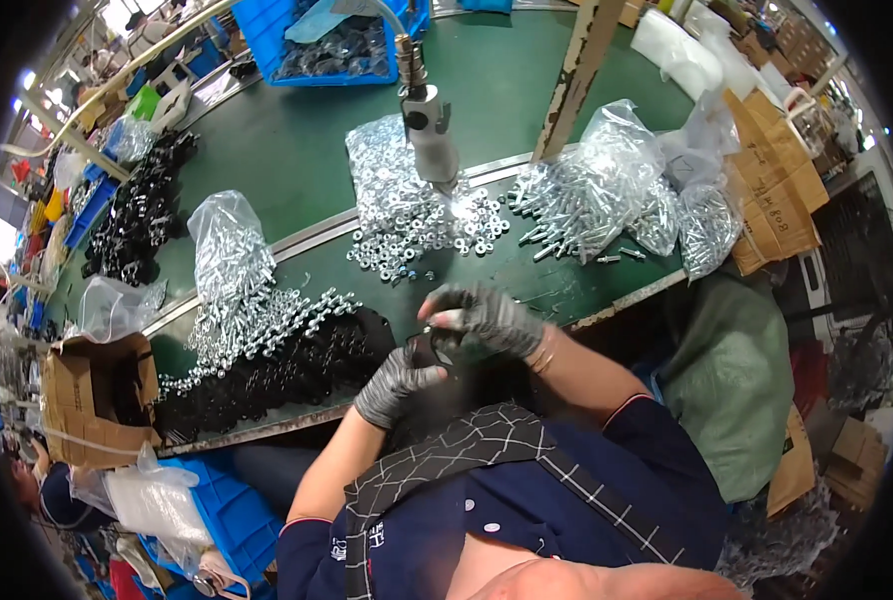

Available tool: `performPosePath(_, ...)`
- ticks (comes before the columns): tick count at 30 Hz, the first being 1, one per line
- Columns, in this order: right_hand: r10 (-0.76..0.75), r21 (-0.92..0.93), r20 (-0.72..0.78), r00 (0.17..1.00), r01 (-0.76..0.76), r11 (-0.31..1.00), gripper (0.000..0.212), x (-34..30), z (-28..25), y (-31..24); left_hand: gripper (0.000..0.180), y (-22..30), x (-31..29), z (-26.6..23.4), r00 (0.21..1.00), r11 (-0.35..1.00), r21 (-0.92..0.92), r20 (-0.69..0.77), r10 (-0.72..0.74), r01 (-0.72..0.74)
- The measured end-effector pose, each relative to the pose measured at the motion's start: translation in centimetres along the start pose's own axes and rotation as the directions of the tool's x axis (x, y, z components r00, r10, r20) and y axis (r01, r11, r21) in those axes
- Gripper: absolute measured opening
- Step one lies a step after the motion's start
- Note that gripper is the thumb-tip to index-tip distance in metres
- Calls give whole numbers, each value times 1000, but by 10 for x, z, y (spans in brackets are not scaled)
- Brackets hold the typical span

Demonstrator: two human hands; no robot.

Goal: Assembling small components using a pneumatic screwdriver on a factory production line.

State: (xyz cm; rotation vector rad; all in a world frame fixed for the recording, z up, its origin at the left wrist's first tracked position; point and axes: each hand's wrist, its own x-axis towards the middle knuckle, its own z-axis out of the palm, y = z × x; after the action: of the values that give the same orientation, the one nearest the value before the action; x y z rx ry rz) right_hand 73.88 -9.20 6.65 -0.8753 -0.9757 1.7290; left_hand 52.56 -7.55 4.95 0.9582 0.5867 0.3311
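Observation:
Both my hands wear grey gloves with bare fingertips. My left hand point(397, 387) is closed on a small black part point(426, 352), held just off the table's near edge. My right hand point(495, 320) is right above it, thumb and forefinger pinched together; whatever lies between them is too small to make out. Beyond the hands is a loose heap of silvery nuts point(392, 240), spilling from a clear bag. Over that heap hangs a grey and white power screwdriver point(433, 145), tip down, touched by neither hand.
Black parts point(287, 365) are heaped left along the edge, beside a bag of silvery fasteners point(229, 260). Bags of metal pins point(592, 190) lie right of a worn post point(572, 85). A blue bin point(399, 60) stands at the back; an open carton point(97, 395) sits left.

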Motion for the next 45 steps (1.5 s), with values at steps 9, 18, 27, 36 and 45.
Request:
performPosePath(9,-234,-822,-260,937,-342,-455,22,-36,-99,-31,40,-5,28,12,961,929,-368,-268,-67,-38)
performPosePath(18,-54,-362,-274,960,-51,931,15,-12,-38,4,33,15,21,1,962,944,-310,-273,23,-110)
performPosePath(27,144,397,-154,978,-73,915,12,-3,19,41,36,-5,13,-15,984,870,-469,-152,94,-156)
performPosePath(36,-713,-930,283,642,366,-39,17,-9,32,29,36,-35,9,-20,996,635,-770,-21,82,-68)
performPosePath(45,-656,-854,135,743,423,303,21,-6,30,30,36,-37,9,-15,986,406,-913,41,163,-29)
